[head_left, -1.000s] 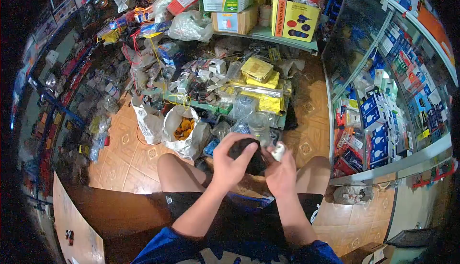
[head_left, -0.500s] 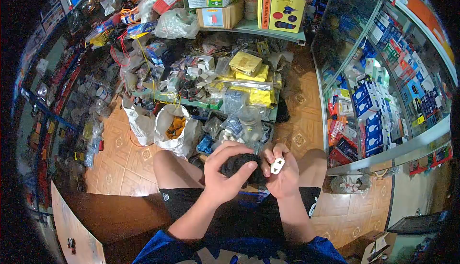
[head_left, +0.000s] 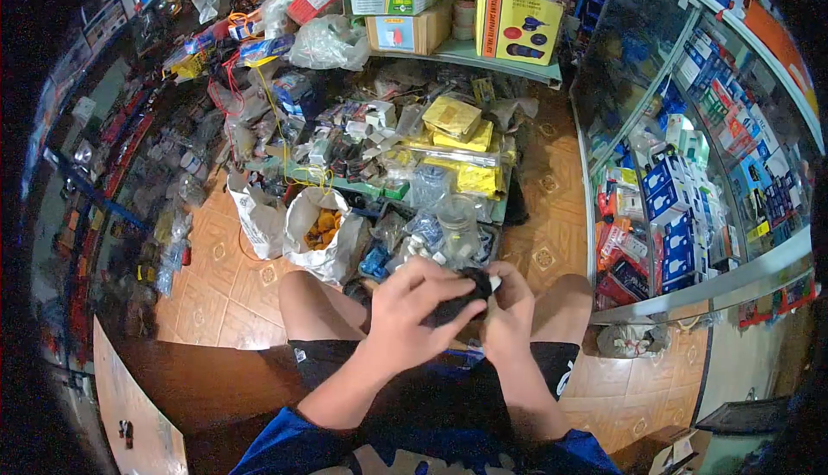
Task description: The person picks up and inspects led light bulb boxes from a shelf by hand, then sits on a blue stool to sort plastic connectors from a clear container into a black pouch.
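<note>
In the middle of the head view, my left hand [head_left: 407, 309] is wrapped round a soft-looking black bundle [head_left: 452, 311]; whether it is cloth or coiled cord I cannot make out. My right hand [head_left: 509, 315] is closed at the bundle's right side, holding a small white plug-like socket [head_left: 494, 284]. Only a sliver of that socket shows between the fingers and the black bundle. Both hands are close together above my lap, and the bundle and socket appear to touch.
A white sack [head_left: 302, 225] of orange pieces stands on the tiled floor, with a low table of bags, small boxes and yellow packets [head_left: 466, 178] beyond. A glass cabinet [head_left: 664, 208] of boxed goods is at the right. A wooden board [head_left: 216, 380] lies at my left.
My right hand has turned and brought the white socket against the black bundle, so its slotted face no longer shows. My left hand has tilted the bundle towards it. The view has shifted slightly.
</note>
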A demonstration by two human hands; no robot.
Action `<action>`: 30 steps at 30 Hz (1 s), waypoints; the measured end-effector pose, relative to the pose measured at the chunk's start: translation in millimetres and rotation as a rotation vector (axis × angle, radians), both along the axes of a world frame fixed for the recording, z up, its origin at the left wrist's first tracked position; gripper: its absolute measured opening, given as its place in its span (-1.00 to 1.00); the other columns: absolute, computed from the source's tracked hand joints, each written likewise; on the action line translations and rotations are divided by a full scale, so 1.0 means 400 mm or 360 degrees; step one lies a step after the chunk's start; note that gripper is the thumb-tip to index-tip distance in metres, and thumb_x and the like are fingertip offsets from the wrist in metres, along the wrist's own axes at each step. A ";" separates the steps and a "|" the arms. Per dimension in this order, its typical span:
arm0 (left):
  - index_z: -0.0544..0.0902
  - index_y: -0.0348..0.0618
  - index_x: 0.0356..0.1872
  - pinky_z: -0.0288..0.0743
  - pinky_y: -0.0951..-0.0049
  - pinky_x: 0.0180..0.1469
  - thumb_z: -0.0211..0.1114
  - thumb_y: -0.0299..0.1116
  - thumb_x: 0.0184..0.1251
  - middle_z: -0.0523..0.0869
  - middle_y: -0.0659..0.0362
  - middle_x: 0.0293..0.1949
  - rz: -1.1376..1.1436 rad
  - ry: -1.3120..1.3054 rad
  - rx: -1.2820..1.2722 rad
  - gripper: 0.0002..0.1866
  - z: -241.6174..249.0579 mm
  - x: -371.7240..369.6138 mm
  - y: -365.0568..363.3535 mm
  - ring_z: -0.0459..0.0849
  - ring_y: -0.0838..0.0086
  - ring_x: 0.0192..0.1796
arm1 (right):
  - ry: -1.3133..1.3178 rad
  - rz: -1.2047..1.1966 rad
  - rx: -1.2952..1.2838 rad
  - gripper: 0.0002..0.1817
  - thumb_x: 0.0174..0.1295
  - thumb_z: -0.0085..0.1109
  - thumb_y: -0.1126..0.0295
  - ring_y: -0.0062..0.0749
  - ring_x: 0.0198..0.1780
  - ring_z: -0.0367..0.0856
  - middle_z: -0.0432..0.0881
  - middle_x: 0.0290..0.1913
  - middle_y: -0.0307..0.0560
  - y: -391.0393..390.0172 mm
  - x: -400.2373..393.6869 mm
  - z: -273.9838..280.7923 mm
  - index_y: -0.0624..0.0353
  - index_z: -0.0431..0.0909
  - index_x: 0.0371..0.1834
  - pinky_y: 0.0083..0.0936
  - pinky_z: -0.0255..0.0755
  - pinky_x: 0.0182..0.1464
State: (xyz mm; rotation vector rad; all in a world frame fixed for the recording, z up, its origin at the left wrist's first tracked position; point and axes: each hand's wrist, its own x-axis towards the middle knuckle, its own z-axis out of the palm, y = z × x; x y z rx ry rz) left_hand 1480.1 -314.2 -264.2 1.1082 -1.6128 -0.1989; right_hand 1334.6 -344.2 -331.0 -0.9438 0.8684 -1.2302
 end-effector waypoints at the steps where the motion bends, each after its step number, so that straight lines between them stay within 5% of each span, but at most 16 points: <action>1: 0.74 -0.20 -0.30 0.59 0.37 -0.19 0.62 -0.53 -0.06 0.74 0.08 -0.32 0.0075 0.0047 0.0013 -0.74 -0.005 0.007 -0.013 0.72 0.28 -0.27 | 0.0234 0.0003 -0.0240 -0.68 0.18 0.17 0.74 -0.56 -0.01 0.57 0.61 -0.06 -0.18 0.012 0.008 -0.019 0.26 0.54 0.00 -0.56 0.46 0.03; 4: 0.77 -0.18 -0.27 0.60 0.38 -0.19 0.62 -0.50 -0.04 0.74 0.10 -0.33 0.0090 0.0048 0.0086 -0.73 -0.018 0.023 -0.033 0.72 0.31 -0.29 | 0.0325 0.0231 -0.0255 -0.61 0.11 0.25 0.70 -0.56 -0.05 0.58 0.65 -0.10 -0.20 0.015 -0.004 -0.012 0.23 0.55 0.04 -0.54 0.51 -0.03; 7: 0.79 -0.12 -0.26 0.64 0.37 -0.18 0.64 -0.47 -0.06 0.75 0.13 -0.30 -0.0226 -0.0080 0.0153 -0.72 -0.018 0.005 0.000 0.74 0.32 -0.28 | 0.0686 0.0164 -0.0736 -0.60 0.05 0.37 0.58 -0.43 -0.12 0.71 0.72 -0.14 -0.06 -0.024 -0.026 0.016 0.27 0.57 0.02 -0.47 0.57 -0.10; 11: 0.79 -0.12 -0.27 0.65 0.33 -0.22 0.62 -0.45 -0.03 0.74 0.13 -0.28 0.0086 -0.0225 0.0220 -0.75 -0.028 0.014 -0.021 0.75 0.26 -0.26 | 0.1236 0.0150 -0.0783 -0.57 0.02 0.44 0.43 0.05 -0.20 0.80 0.74 -0.23 0.22 -0.015 -0.029 0.055 0.24 0.60 0.00 -0.25 0.65 -0.17; 13: 0.79 -0.11 -0.26 0.65 0.31 -0.20 0.62 -0.45 -0.02 0.72 0.14 -0.28 0.0280 -0.0238 0.0234 -0.75 -0.026 0.028 -0.033 0.75 0.23 -0.23 | 0.1194 0.0308 -0.0657 -0.61 0.04 0.42 0.42 0.04 -0.22 0.80 0.73 -0.26 0.22 -0.021 -0.042 0.050 0.22 0.61 -0.02 -0.26 0.65 -0.17; 17: 0.78 -0.15 -0.24 0.63 0.28 -0.08 0.61 -0.46 -0.03 0.73 0.10 -0.21 -0.0041 -0.0474 0.0089 -0.72 -0.038 0.014 -0.022 0.74 0.21 -0.12 | 0.1177 0.0317 -0.0464 -0.66 0.07 0.44 0.45 -0.12 -0.23 0.82 0.76 -0.29 0.14 -0.030 -0.056 0.035 0.22 0.64 -0.06 -0.31 0.65 -0.17; 20: 0.76 -0.17 -0.17 0.63 0.31 -0.04 0.55 -0.51 0.07 0.71 0.09 -0.21 0.0191 0.0000 0.0208 -0.74 -0.080 0.041 -0.055 0.75 0.19 -0.13 | 0.0827 0.0341 -0.0678 -0.65 0.11 0.48 0.58 -0.64 -0.16 0.69 0.74 -0.24 -0.16 -0.027 -0.062 0.027 0.34 0.61 -0.03 -0.59 0.59 -0.14; 21: 0.75 -0.22 -0.17 0.62 0.32 0.02 0.53 -0.55 0.08 0.73 0.04 -0.18 0.0172 0.0066 0.0256 -0.74 -0.090 0.052 -0.058 0.75 0.17 -0.08 | 0.0641 0.0415 -0.0531 -0.70 0.19 0.41 0.63 -0.59 -0.02 0.66 0.70 -0.02 -0.11 -0.019 -0.065 0.038 0.32 0.61 -0.01 -0.56 0.57 -0.01; 24: 0.75 -0.26 -0.20 0.60 0.28 0.05 0.51 -0.56 0.05 0.76 0.01 -0.16 0.0157 0.0284 0.0250 -0.76 -0.116 0.032 -0.047 0.75 0.17 -0.07 | 0.0501 0.0424 -0.0679 -0.66 0.21 0.34 0.65 -0.52 0.21 0.59 0.66 0.14 0.01 -0.049 -0.063 -0.014 0.28 0.63 0.08 -0.52 0.47 0.21; 30: 0.76 -0.22 -0.21 0.63 0.34 0.00 0.55 -0.54 0.05 0.75 0.05 -0.14 0.0208 0.0150 0.0209 -0.76 -0.152 -0.015 -0.038 0.76 0.21 -0.09 | -0.0009 0.0180 -0.0035 -0.54 0.33 0.18 0.64 -0.45 0.28 0.51 0.55 0.29 -0.06 -0.030 -0.023 -0.041 0.30 0.50 0.32 -0.51 0.38 0.31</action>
